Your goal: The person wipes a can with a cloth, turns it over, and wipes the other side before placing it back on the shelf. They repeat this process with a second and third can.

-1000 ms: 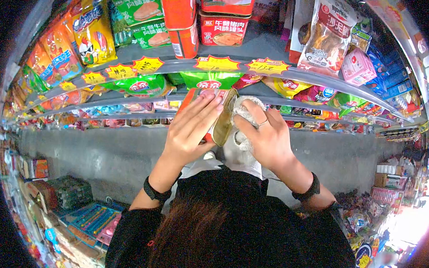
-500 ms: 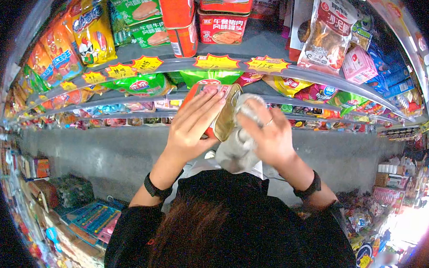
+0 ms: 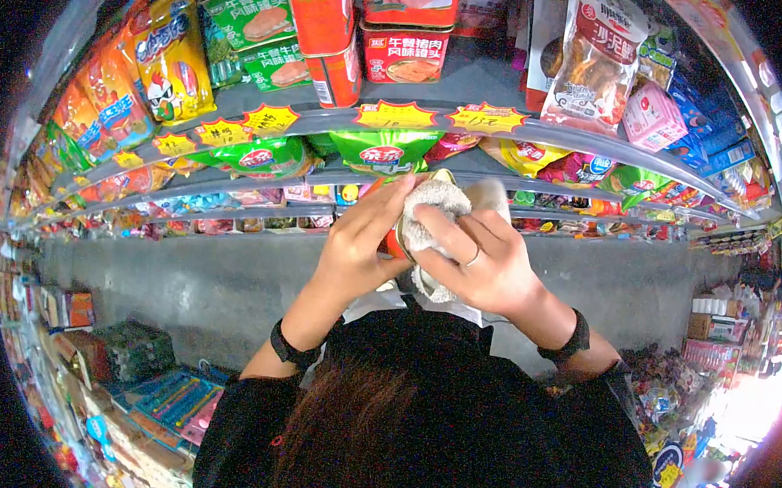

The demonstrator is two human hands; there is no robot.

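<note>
In the head view my left hand [image 3: 354, 245] is wrapped round a red luncheon meat can [image 3: 394, 244], held in front of the shelves. My right hand [image 3: 492, 264], with a ring on one finger, grips a whitish cloth [image 3: 434, 200] and presses it against the can's gold-coloured end. Most of that end is hidden under the cloth, and only a bit of its rim shows at the top. Part of the cloth hangs below my right fingers.
On the upper shelf stand red luncheon meat cans [image 3: 405, 56], green cans [image 3: 272, 64] and a snack bag [image 3: 593, 65]. Yellow price tags [image 3: 395, 114] line its edge. Green bags [image 3: 382, 149] lie one shelf down. Grey floor [image 3: 207, 266] shows below.
My right hand has moved left with the cloth, which now covers the can's end that was bare before. My left hand keeps its hold, and the can has turned slightly.
</note>
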